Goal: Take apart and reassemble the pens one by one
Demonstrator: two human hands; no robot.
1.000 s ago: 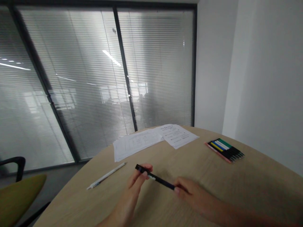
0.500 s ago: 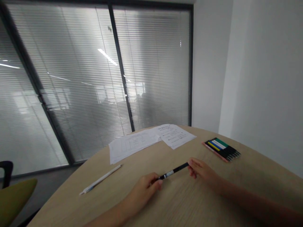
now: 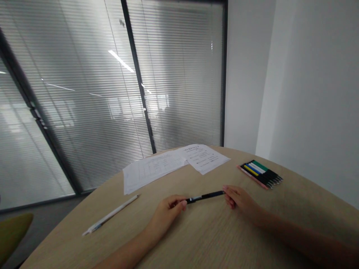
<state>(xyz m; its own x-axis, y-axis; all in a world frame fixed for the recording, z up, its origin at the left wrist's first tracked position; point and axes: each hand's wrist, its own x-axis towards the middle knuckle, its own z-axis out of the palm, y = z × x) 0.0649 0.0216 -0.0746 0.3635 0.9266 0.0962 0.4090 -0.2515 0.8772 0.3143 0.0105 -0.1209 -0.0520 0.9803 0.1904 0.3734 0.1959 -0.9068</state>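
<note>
A slim black pen [image 3: 211, 195] with a pale band near its left part is held between my two hands, just over the wooden table. My left hand [image 3: 165, 213] pinches its left end between thumb and fingers, which hide that tip. At the other end, the fingertips of my right hand [image 3: 238, 200] are closed on the pen. To the left of my left hand lies a long white pen-like stick [image 3: 112, 214], with a darker tip at its far end.
A flat set of several pens [image 3: 259, 173] with black, yellow, blue, white and green parts lies at the right. Printed paper sheets [image 3: 157, 168] rest along the far edge of the round table [image 3: 179, 246]. Beyond are a glass partition with blinds [image 3: 179, 74] and a yellow-green chair [image 3: 14, 235].
The black pen has turned closer to level, its left end rising in view. My left hand has shifted slightly left and up; my right hand has barely moved. The camera view has shifted a little.
</note>
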